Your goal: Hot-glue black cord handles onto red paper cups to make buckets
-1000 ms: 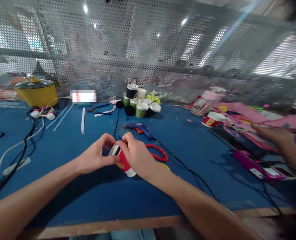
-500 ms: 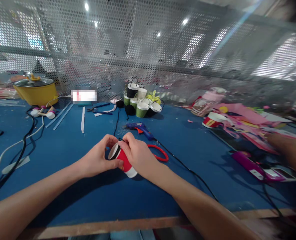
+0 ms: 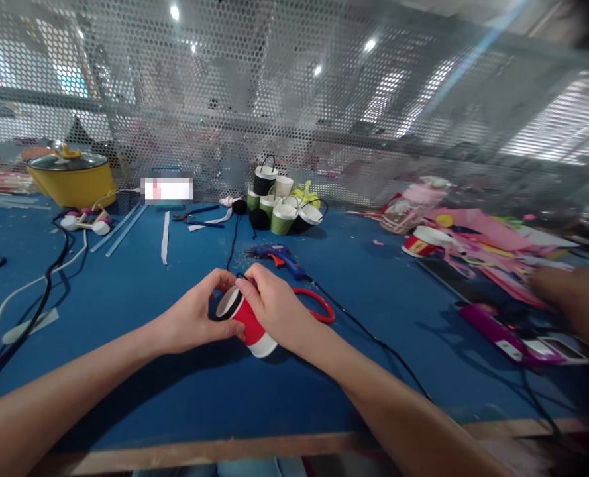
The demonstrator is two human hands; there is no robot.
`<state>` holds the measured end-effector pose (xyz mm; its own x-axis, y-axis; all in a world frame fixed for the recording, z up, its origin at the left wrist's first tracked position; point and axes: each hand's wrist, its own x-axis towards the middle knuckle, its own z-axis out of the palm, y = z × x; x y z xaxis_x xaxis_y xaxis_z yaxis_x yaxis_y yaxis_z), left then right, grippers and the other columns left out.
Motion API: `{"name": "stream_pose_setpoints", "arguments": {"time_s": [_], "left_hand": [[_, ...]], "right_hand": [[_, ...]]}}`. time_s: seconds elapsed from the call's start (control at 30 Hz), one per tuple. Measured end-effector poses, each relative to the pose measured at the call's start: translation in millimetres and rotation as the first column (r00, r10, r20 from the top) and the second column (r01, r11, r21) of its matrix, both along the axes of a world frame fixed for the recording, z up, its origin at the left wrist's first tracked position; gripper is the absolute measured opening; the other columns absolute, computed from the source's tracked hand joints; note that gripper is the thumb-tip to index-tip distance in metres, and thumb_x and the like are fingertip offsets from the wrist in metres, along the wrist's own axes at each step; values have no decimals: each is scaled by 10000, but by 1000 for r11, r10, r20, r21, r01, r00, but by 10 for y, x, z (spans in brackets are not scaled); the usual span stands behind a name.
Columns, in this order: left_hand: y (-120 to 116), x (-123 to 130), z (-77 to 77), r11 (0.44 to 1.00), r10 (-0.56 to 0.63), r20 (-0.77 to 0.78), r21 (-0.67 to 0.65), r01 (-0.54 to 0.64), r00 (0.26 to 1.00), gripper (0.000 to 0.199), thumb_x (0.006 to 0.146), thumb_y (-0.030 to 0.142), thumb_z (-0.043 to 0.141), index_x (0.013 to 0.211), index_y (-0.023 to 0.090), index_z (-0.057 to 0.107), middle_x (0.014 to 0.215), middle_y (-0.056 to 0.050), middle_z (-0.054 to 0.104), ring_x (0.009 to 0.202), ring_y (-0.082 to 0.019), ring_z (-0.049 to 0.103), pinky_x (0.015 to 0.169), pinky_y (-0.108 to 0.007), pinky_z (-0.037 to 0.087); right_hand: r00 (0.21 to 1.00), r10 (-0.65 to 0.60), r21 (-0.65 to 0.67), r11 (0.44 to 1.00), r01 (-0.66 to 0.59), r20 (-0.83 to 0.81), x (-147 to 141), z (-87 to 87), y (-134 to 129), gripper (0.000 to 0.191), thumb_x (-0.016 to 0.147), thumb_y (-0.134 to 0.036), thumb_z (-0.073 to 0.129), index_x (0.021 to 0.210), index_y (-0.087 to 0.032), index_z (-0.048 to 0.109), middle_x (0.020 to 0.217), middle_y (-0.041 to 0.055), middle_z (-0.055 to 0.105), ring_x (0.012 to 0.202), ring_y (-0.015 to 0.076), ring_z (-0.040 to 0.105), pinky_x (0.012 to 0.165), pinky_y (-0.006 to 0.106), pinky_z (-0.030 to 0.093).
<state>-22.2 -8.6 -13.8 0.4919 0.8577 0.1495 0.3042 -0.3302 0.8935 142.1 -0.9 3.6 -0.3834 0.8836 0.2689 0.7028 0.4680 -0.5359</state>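
A small red paper cup [image 3: 254,326] with a white base is tilted between my hands, its opening facing up and to the left. Around its rim runs black cord [image 3: 231,305]. My left hand [image 3: 199,315] grips the rim side, thumb pressed on the red wall. At the upper right, my right hand [image 3: 269,301] is closed on the cup and pinches near the rim, where a bit of cord sticks out; its fingertips are partly hidden. Behind the hands the cord leads to a black yarn ball [image 3: 239,207].
Beyond the cup lies a blue glue gun [image 3: 277,255], its cable trailing right. A red ring-shaped handle [image 3: 319,308] is beside my right hand. Farther back are pliers [image 3: 195,217] and several small cups [image 3: 284,218]. Another person's hand [image 3: 562,285] is at the right, near a purple power strip [image 3: 493,331].
The cup has tipped slightly, with more of its red wall and white base showing. Both my hands keep their hold. The other person's hand at the right has shifted a little.
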Motion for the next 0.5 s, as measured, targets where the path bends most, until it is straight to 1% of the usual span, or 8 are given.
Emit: {"name": "stream_pose_setpoints", "arguments": {"time_s": [0.13, 0.2, 0.3, 0.4, 0.5], "left_hand": [[29, -46, 30, 999, -52, -16, 0, 52, 999, 419, 690, 313, 652, 1037, 205, 443, 1048, -48, 540, 976, -207, 488, 873, -382, 366], [52, -79, 66, 994, -104, -24, -25, 103, 994, 369, 711, 328, 631, 1016, 201, 467, 1028, -41, 543, 953, -197, 489, 857, -369, 365], [74, -107, 112, 987, -143, 21, -73, 144, 989, 275, 736, 296, 598, 967, 190, 492, 982, -24, 544, 917, -173, 494, 831, -334, 373], [68, -92, 125, 984, -124, 77, -120, 133, 989, 258, 725, 237, 588, 951, 180, 478, 958, -20, 545, 898, -160, 500, 815, -313, 383], [55, -66, 116, 982, -82, 77, -163, 94, 994, 264, 709, 214, 577, 947, 172, 471, 962, -31, 545, 902, -169, 505, 813, -319, 386]], "right_hand": [[999, 18, 30, 999, -19, 32, 6, -21, -9, 240, 907, -303, 341, 685, -214, 319, 691, -3, 455, 578, 127, 431, 537, 255, 328], [997, 25, 59, 998, -29, 67, -2, -22, -26, 226, 906, -296, 341, 697, -212, 332, 704, 0, 451, 578, 128, 428, 535, 257, 326], [988, 9, 94, 995, -24, 154, -23, -13, -56, 171, 895, -267, 356, 740, -199, 384, 735, 14, 459, 582, 138, 443, 522, 260, 318], [971, -6, 152, 988, -31, 241, -40, -13, -75, 151, 894, -262, 357, 791, -181, 433, 776, 37, 478, 576, 145, 460, 500, 261, 300], [959, 0, 217, 974, -64, 285, -46, -31, -79, 188, 905, -281, 335, 830, -166, 463, 804, 55, 496, 563, 142, 466, 486, 259, 295]]}}
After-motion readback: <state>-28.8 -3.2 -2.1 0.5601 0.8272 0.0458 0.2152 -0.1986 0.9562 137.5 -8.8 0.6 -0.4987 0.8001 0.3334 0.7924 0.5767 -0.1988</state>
